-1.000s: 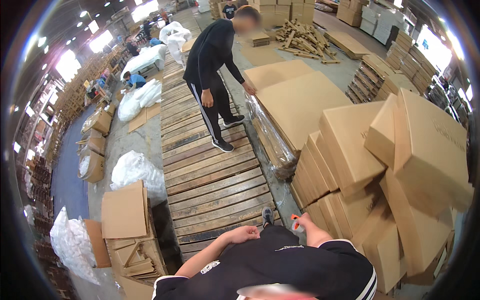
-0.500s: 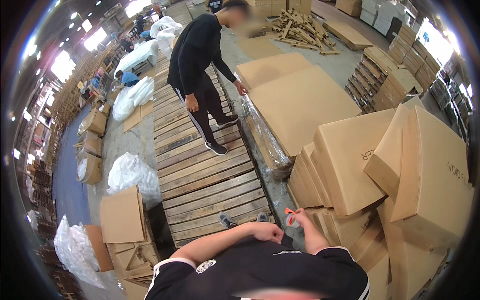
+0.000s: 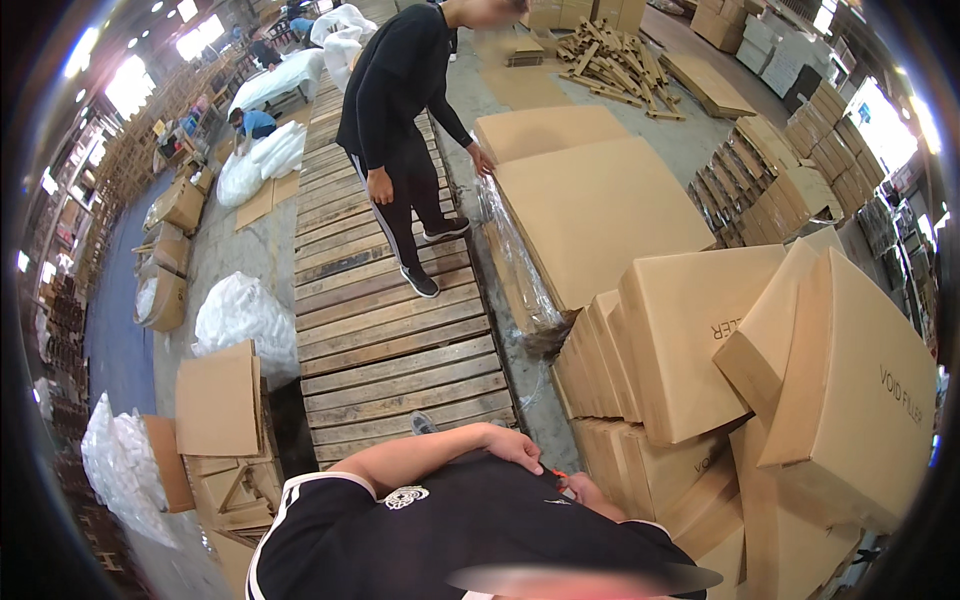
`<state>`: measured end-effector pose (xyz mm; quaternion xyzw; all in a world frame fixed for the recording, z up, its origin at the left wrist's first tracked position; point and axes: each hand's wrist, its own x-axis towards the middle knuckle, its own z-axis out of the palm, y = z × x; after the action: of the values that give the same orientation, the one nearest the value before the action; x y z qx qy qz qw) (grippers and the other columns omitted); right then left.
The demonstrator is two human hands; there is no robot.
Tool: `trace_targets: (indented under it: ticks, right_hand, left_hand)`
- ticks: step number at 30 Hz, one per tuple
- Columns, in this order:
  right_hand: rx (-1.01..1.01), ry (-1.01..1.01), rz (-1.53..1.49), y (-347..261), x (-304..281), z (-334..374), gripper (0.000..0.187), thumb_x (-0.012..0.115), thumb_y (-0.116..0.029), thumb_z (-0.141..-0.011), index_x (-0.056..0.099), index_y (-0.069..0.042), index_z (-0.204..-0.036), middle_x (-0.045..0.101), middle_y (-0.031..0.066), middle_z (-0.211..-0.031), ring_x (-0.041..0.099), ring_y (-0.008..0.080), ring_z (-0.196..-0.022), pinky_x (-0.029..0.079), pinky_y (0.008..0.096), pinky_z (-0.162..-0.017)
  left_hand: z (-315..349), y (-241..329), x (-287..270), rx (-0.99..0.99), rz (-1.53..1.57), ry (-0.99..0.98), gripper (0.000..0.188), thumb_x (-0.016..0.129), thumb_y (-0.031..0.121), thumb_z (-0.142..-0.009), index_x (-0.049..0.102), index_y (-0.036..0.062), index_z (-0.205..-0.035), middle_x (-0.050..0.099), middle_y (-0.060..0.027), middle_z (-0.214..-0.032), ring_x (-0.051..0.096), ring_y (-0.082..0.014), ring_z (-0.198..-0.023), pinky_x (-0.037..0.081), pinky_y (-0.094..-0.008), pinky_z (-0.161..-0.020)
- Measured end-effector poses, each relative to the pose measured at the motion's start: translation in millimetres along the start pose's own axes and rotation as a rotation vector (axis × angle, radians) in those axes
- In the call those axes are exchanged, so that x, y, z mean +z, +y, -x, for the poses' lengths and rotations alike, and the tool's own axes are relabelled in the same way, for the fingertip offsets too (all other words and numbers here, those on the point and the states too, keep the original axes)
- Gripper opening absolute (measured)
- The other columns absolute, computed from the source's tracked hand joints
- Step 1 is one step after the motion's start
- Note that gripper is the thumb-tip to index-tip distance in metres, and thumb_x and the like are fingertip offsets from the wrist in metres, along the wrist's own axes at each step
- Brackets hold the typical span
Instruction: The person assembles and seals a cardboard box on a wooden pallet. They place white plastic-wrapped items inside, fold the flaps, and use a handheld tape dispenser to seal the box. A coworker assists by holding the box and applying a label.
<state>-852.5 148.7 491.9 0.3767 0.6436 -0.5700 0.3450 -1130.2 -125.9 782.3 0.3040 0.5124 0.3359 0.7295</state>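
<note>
**Both hands at waist, small orange item at right hand, carton stack alongside**

The left hand [image 3: 515,445] lies bent across the front of the person's black shirt, fingers curled loosely downward; nothing can be seen held in it. The right hand [image 3: 585,490] sits just beside it, low against the shirt, mostly hidden by the body. A small orange-red object [image 3: 560,478] shows at its fingertips, between the two hands. It is too small to identify, and whether the right hand is clamped on it or merely touching it cannot be told.

The tilted stack of flat cardboard cartons [image 3: 690,350] stands immediately to the person's right, leaning, its nearest lower corner just beside the right hand. The right hand is the nearer one; the left is across the body from it. The cartons' long faces run away from the person, up and rightward.

Ahead, a co-worker in black [image 3: 400,110] stands on the wooden pallet deck [image 3: 390,340], one hand on the near edge of a film-wrapped pile of cardboard sheets [image 3: 600,210].
</note>
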Motion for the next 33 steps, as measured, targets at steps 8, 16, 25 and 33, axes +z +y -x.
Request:
trace_targets:
  ticks: [8, 16, 25, 33]
  right_hand:
    - [0.116, 0.071, 0.013, -94, -9, -42, 0.047, 0.08, 0.002, -0.081, 0.07, -0.003, -0.126, 0.075, 0.0202, -0.104, 0.077, 0.0381, -0.091, 0.062, 0.0583, -0.065]
    - [-0.03, 0.187, 0.141, -166, -19, -60, 0.058, 0.082, 0.003, -0.077, 0.066, -0.007, -0.132, 0.074, 0.0159, -0.115, 0.073, 0.0304, -0.101, 0.062, 0.0507, -0.073]
    - [0.1, 0.13, 0.214, -130, -25, -45, 0.041, 0.08, 0.004, -0.078, 0.072, 0.003, -0.119, 0.076, 0.0183, -0.102, 0.075, 0.0322, -0.086, 0.063, 0.0529, -0.07]
    - [0.138, 0.036, 0.194, -86, -27, 1, 0.022, 0.078, 0.003, -0.082, 0.077, 0.01, -0.103, 0.077, 0.0255, -0.095, 0.079, 0.041, -0.085, 0.062, 0.0609, -0.067]
  left_hand:
    - [-2, -10, 3, 0.112, 0.096, 0.006, 0.024, 0.077, 0.029, -0.105, 0.067, 0.0078, -0.103, 0.066, 0.0049, -0.092, 0.059, -0.0072, -0.088, 0.05, -0.0311, -0.079]
    - [-2, 8, 33, 0.054, -0.181, 0.277, 0.025, 0.078, 0.029, -0.104, 0.067, 0.0066, -0.106, 0.066, 0.0014, -0.094, 0.06, -0.0122, -0.091, 0.051, -0.0343, -0.081]
    - [-5, -28, 38, 0.176, 0.221, 0.171, 0.035, 0.075, 0.018, -0.105, 0.066, 0.0082, -0.137, 0.069, 0.0004, -0.097, 0.063, -0.0108, -0.09, 0.052, -0.0318, -0.082]
    - [-11, -14, 60, 0.141, 0.002, 0.286, 0.042, 0.077, 0.017, -0.103, 0.065, 0.0076, -0.142, 0.064, 0.0006, -0.093, 0.06, -0.0105, -0.09, 0.05, -0.0321, -0.08]
